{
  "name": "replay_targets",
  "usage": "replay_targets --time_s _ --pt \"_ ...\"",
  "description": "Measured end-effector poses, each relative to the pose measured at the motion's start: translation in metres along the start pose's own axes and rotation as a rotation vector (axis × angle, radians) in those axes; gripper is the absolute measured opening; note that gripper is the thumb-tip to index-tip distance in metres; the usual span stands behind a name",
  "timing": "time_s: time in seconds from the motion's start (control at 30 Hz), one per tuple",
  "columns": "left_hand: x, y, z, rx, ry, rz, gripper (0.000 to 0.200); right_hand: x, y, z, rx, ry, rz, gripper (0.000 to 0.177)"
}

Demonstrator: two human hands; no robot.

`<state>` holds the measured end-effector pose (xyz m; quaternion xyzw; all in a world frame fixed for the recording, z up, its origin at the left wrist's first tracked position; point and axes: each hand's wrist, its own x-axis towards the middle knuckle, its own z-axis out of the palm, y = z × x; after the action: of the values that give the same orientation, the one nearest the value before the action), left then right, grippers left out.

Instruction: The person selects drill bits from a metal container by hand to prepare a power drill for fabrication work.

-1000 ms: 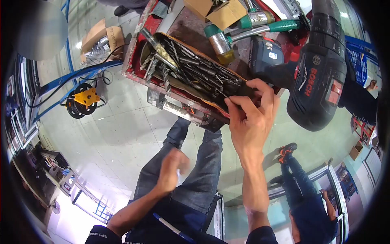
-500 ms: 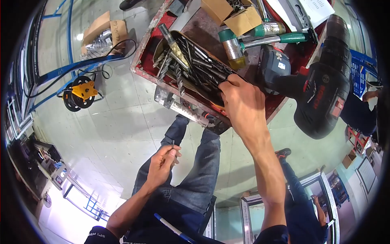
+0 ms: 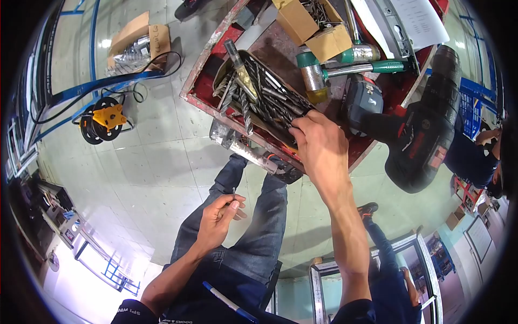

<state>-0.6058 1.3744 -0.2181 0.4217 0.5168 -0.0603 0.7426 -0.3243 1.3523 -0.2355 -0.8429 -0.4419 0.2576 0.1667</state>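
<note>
At left, our left hand (image 3: 217,217) is nearly closed, fingertips pinching a thin piece (image 3: 233,197), too small to name. Ahead, drill bits (image 3: 264,96) lie bunched, mostly slanting nearer and rightward, toward our right hand (image 3: 324,143), the closer one. It reaches forward, palm down, fingers curled; its grip is hidden.

Wearer's top (image 3: 216,291): dark navy; white lettering on the front, "DOORS & W" legible. Left sleeve (image 3: 133,312): navy, white print "SPI WIN". Right sleeve (image 3: 353,313): plain navy where seen. Slender blue-and-white strip (image 3: 229,302) across front. Jeans (image 3: 256,237): faded blue-grey, creased. Left hand (image 3: 216,221), right hand (image 3: 322,148): bare.
</note>
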Motion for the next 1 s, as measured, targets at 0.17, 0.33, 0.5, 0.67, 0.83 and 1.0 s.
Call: replay_targets --time_s 0.17,0.33,0.5,0.67,0.83,1.0 --pt "0.003 0.001 -0.003 0.017 -0.007 0.021 0.028 -0.002 -0.007 0.003 -0.111 -0.012 0.08 0.011" --pt "0.002 0.0 -0.002 0.01 -0.015 0.015 0.028 0.007 0.002 0.004 -0.078 -0.028 0.018 0.009" --pt "0.001 -0.004 0.001 0.013 -0.02 -0.004 0.028 0.008 0.006 0.009 -0.065 0.009 -0.02 0.009" --pt "0.001 -0.006 0.008 0.009 -0.031 0.018 0.028 0.005 0.006 0.01 -0.05 0.066 -0.037 0.01" --pt "-0.009 0.025 0.02 -0.078 0.0 0.122 0.027 -0.024 -0.025 -0.016 0.075 0.265 0.021 0.009" --pt "-0.01 0.097 0.033 -0.134 0.008 0.277 0.023 -0.061 -0.049 -0.059 0.878 -0.022 0.129 0.01"
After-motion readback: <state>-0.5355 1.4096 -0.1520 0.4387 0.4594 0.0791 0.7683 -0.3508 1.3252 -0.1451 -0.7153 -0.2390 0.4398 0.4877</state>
